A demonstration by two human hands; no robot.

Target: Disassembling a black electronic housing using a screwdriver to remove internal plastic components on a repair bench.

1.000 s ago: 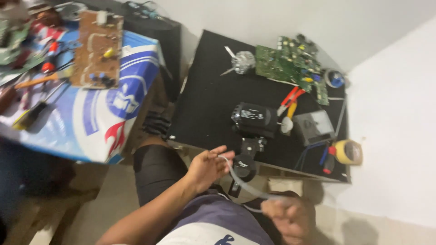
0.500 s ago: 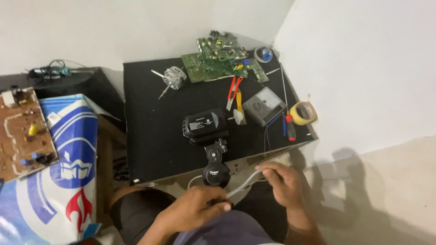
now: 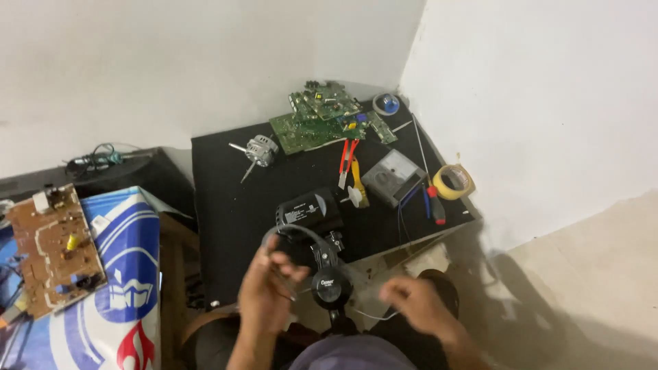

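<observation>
Head cam: my left hand pinches a thin clear tube that arcs over the black camera at the black tabletop's front edge. My right hand is blurred, curled loosely round the tube's other end; grip unclear. Green circuit boards at back edge.

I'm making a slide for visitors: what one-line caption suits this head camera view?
Two bare hands, left hand and right hand, handle a thin cable beside a black table strewn with circuit boards and tools.
</observation>
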